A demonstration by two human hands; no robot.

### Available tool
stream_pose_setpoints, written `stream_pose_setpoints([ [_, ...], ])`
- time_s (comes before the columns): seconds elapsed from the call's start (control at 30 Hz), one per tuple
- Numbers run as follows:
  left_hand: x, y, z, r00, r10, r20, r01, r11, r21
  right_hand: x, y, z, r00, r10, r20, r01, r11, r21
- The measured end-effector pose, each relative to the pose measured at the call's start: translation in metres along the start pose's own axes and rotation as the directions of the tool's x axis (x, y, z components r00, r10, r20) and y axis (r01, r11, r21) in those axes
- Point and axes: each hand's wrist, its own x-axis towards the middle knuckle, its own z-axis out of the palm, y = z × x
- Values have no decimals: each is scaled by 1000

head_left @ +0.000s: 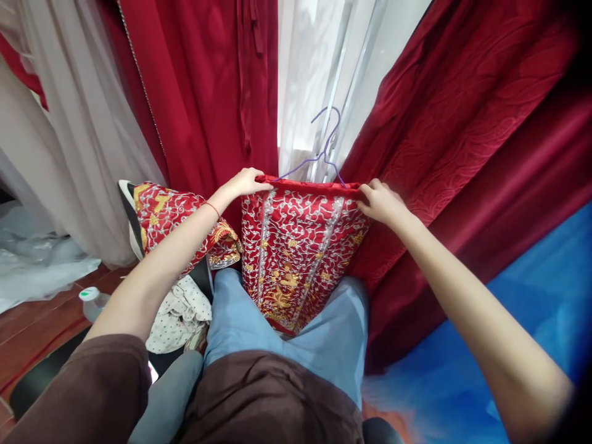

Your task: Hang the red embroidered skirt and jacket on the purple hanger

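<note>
Your left hand (252, 183) and right hand (380, 200), well apart, are gripping the garment (296, 259) by its top edge at 11 and 2 o'clock; it is hanging between your knees. You seem to be spreading that edge around the hanger (324, 155) rising at 12. The next move is probably calling for level ends. At 9, another garment (171, 216) is lying; at 8, a bottle (95, 303); red drapes (203, 92) are hanging at 11 and 2, blue fabric (435, 376) spreading at 4
</note>
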Motion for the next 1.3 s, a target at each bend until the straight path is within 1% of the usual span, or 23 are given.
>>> stream_pose_setpoints([
  [0.07,-1,-5,-9,998,15,68,-10,998,-70,-1,2,1,1000,-6,-23,6,1000,13],
  [0.13,-2,-9,-16,992,8,123,12,987,-161,0,4,2,999,14,-51,-11,999,44],
  [0.2,-4,-13,-18,990,-5,143,42,964,-261,1,5,3,995,48,-92,-38,994,102],
  [0.27,-5,-16,-12,992,-1,128,46,935,-352,2,4,5,987,80,-142,-56,984,166],
  [0.3,-6,-18,-7,995,3,102,37,921,-387,2,4,5,981,97,-166,-65,980,189],
  [0.37,-6,-20,3,1000,0,13,6,905,-425,1,3,7,970,136,-201,-94,974,206],
  [0.43,-4,-21,11,995,-19,-99,-20,925,-379,-1,3,7,961,175,-214,-133,971,197],
  [0.5,-2,-19,13,978,-5,-207,-44,971,-234,-2,6,4,958,197,-207,-160,970,183],
  [0.53,-1,-18,11,970,21,-242,-57,988,-142,-3,7,3,959,200,-201,-166,970,177],
  [0.57,-1,-17,9,966,55,-253,-72,996,-60,-4,10,1,961,198,-194,-166,971,171],
  [0.6,-1,-16,5,967,89,-237,-93,996,-5,-5,12,-1,965,189,-184,-158,973,168],
  [0.63,-1,-17,1,973,120,-199,-120,993,13,-5,14,-2,970,172,-172,-142,975,171],
  [0.67,-2,-19,-4,979,143,-147,-146,989,-4,-6,17,-3,978,144,-154,-115,976,183],
  [0.73,-3,-26,-14,985,166,-40,-169,981,-91,-7,21,-4,991,72,-112,-43,968,247],
  [0.8,-4,-34,-22,988,153,34,-145,974,-174,-8,24,-2,995,31,-96,5,936,351],
  [0.87,-4,-40,-26,990,120,73,-104,977,-188,-10,25,0,993,50,-111,6,891,455],
  [0.9,-3,-42,-27,991,110,70,-97,982,-165,-11,25,1,990,75,-122,-3,864,503],
  [0.97,-1,-42,-25,993,114,8,-113,992,-63,-13,24,2,983,124,-138,-16,797,604],
  [1.03,1,-39,-19,985,133,-107,-127,990,63,-16,21,3,977,158,-141,-7,692,722],
  [1.1,1,-34,-10,962,137,-234,-99,981,166,-18,16,4,974,179,-138,15,558,830],
  [1.17,-1,-30,1,932,122,-342,-38,969,243,-18,12,5,972,194,-132,32,447,894],
  [1.23,-6,-26,10,913,113,-393,14,952,305,-16,10,8,971,206,-120,27,404,914],
  [1.3,-10,-25,14,919,122,-375,14,940,340,-13,11,11,972,209,-107,5,437,900],
])
